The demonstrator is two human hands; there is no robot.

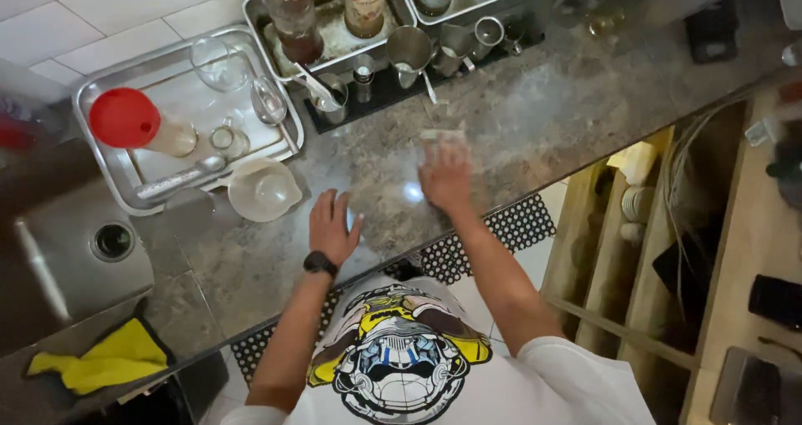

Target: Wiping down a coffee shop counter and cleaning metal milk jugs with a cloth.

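Observation:
My left hand (pixel 332 223) lies flat, fingers spread, on the speckled stone counter (pixel 535 116), holding nothing; a dark watch is on that wrist. My right hand (pixel 445 177) presses down on a pale cloth or paper wipe (pixel 443 137) on the counter, blurred by motion. A small white bowl (pixel 263 189) sits just left of my left hand.
A steel tray (pixel 100 91) at left holds a red-capped squeeze bottle (pixel 134 122), glasses and a metal tool. Behind stand trays with bottles (pixel 365 3), metal jiggers and cups (pixel 409 50). A sink (pixel 75 254) and yellow cloth (pixel 104 360) lie at left; wooden shelving at right.

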